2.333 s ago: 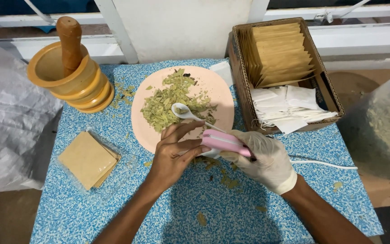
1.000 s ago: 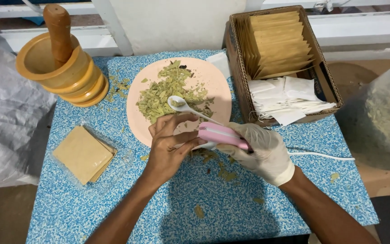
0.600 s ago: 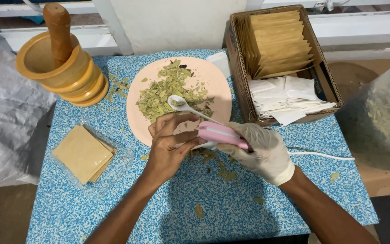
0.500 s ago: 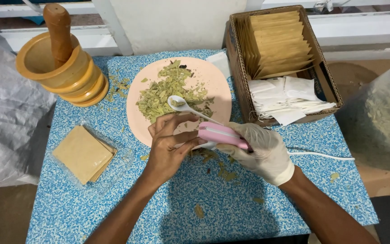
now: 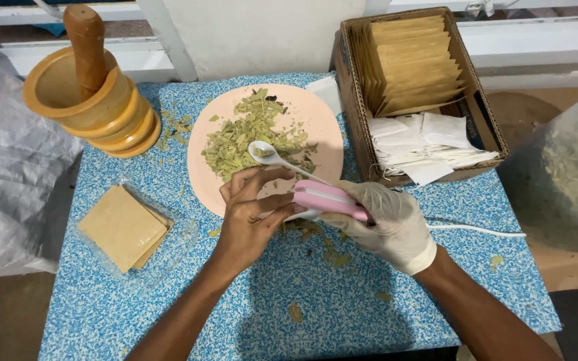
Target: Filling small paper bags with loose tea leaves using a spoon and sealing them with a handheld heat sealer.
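Right hand [image 5: 388, 224], gloved, is closed around a pink handheld sealer [image 5: 329, 198]. Left hand [image 5: 252, 217], bare, has its fingers curled at the sealer's front end; what they pinch there cannot be told. A white spoon [image 5: 269, 155] rests on the pink plate [image 5: 316, 117] of dried leaves [image 5: 245, 137], just beyond both hands. A cardboard box [image 5: 356, 100] of sachets stands beyond the right hand.
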